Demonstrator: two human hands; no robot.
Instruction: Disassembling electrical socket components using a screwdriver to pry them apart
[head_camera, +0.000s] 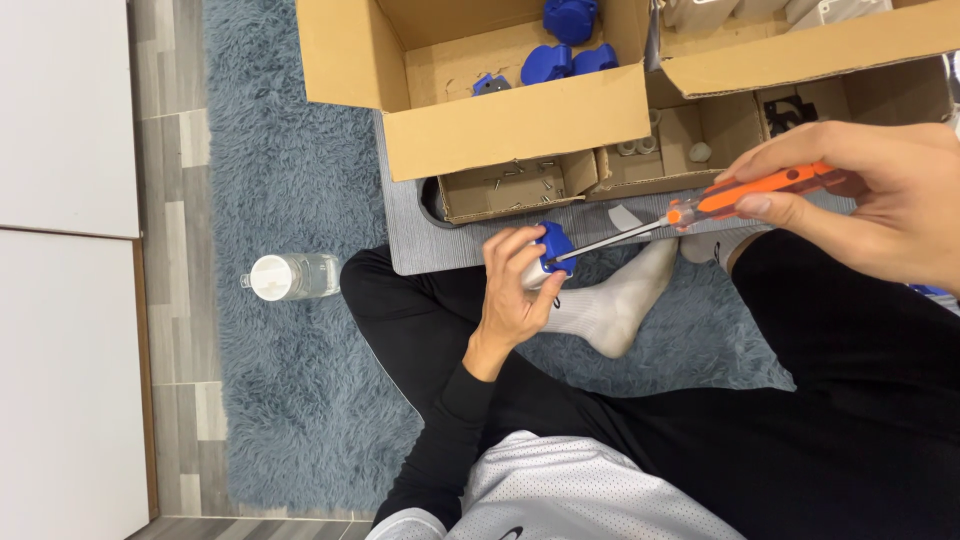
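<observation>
- Left hand (512, 290) grips a blue part (553, 246).
- Right hand (880, 195) holds an orange screwdriver (700, 208), tip touching the part.
- Cardboard boxes (520, 125) lie just beyond.

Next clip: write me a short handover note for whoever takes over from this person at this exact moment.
Left hand: shut around a small blue and white part, held over the lap.
Right hand: shut on an orange-handled screwdriver, its tip at the part.
Nearby: more blue parts lie in the big cardboard box; small trays in front hold what look like screws. A water bottle stands on the rug.
Done: part in hand, driver tip placed.
Left: whether the screw is tight cannot be told; parts in the box are untouched.
</observation>
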